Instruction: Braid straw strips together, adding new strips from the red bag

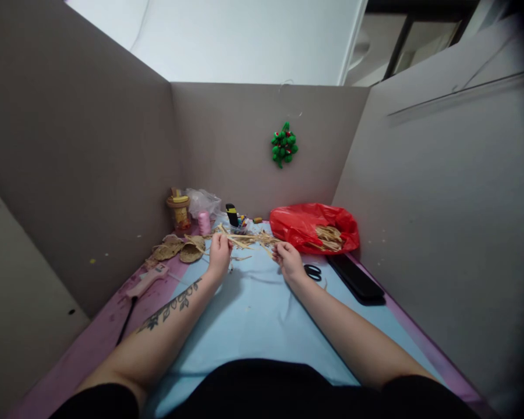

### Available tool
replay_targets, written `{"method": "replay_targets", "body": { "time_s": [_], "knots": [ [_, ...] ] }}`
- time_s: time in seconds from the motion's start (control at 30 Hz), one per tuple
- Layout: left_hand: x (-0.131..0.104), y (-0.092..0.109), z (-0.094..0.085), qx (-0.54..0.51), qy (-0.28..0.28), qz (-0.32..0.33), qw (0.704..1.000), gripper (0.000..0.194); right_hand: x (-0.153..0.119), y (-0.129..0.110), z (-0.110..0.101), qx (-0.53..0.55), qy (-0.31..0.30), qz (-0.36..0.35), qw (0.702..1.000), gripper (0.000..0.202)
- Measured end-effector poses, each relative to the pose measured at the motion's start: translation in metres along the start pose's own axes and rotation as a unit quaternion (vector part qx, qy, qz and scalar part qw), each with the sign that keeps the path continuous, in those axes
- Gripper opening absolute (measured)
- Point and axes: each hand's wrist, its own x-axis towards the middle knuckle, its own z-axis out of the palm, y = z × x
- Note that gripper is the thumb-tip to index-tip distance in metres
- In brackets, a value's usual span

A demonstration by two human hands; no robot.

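Observation:
Both hands are raised over the far half of the blue cloth [253, 314]. My left hand [220, 254] is closed, its fingers pinched at the left end of a thin pale straw strand [248, 236]. On the right, my right hand [287, 259] pinches too, near the strand's other end; the fingertips and exactly what they grip are small. Loose straw pieces [243, 244] lie scattered behind and between the hands. Black-handled scissors [313, 272] rest just right of my right hand.
At the back right, a red plastic bag [294, 224] holds straw; a black case [356, 280] lies before it. Woven pieces [192, 249], a pink thread spool [204, 223] and a glue gun [148, 280] are on the left. Grey panels [244, 145] surround the table on three sides.

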Motion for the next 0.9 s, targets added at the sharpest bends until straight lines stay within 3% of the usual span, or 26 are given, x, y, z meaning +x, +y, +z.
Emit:
{"method": "replay_targets", "body": {
  "time_s": [0.1, 0.17, 0.27, 0.33, 0.37, 0.4, 0.47, 0.5, 0.57, 0.63, 0.73, 0.8, 0.9],
  "knots": [
    [0.007, 0.016, 0.013, -0.052, 0.012, -0.010, 0.999, 0.015, -0.016, -0.004, 0.020, 0.022, -0.050, 0.070, 0.996, 0.022],
    [0.009, 0.028, 0.023, -0.094, 0.019, -0.025, 0.995, 0.015, -0.030, -0.004, 0.034, 0.023, -0.136, 0.156, 0.978, 0.019],
    [0.005, 0.040, 0.035, -0.143, 0.025, -0.032, 0.989, 0.014, -0.044, 0.000, 0.043, 0.000, -0.337, 0.288, 0.896, 0.025],
    [-0.001, 0.038, 0.036, -0.132, -0.010, -0.048, 0.990, 0.016, -0.040, 0.003, 0.036, -0.037, -0.388, 0.331, 0.859, 0.029],
    [-0.004, 0.033, 0.036, -0.113, -0.041, -0.070, 0.990, 0.018, -0.034, 0.005, 0.029, -0.053, -0.369, 0.327, 0.868, 0.028],
    [-0.008, 0.026, 0.035, -0.088, -0.082, -0.100, 0.988, 0.020, -0.027, 0.007, 0.021, -0.067, -0.307, 0.295, 0.902, 0.026],
    [-0.014, 0.009, 0.033, -0.039, -0.141, -0.163, 0.976, 0.022, -0.009, 0.012, 0.004, -0.080, -0.074, 0.133, 0.985, 0.023],
    [-0.016, 0.000, 0.033, -0.015, -0.157, -0.189, 0.969, 0.022, 0.000, 0.013, -0.003, -0.078, -0.018, 0.087, 0.993, 0.023],
    [-0.021, -0.015, 0.034, 0.011, -0.171, -0.201, 0.965, 0.023, 0.011, 0.014, -0.013, -0.077, 0.036, 0.047, 0.995, 0.025],
    [-0.026, -0.024, 0.037, 0.030, -0.210, -0.208, 0.955, 0.024, 0.014, 0.012, -0.016, -0.070, 0.033, 0.040, 0.996, 0.029],
    [-0.032, -0.027, 0.041, 0.076, -0.260, -0.170, 0.947, 0.024, 0.007, 0.004, -0.011, -0.067, -0.041, 0.048, 0.996, 0.039],
    [-0.035, -0.028, 0.042, 0.113, -0.272, -0.122, 0.948, 0.022, 0.000, 0.000, -0.007, -0.111, -0.108, 0.047, 0.987, 0.042],
    [-0.036, -0.030, 0.040, 0.150, -0.264, -0.072, 0.950, 0.021, -0.009, 0.001, -0.003, -0.198, -0.177, 0.028, 0.964, 0.031]
  ]
}}
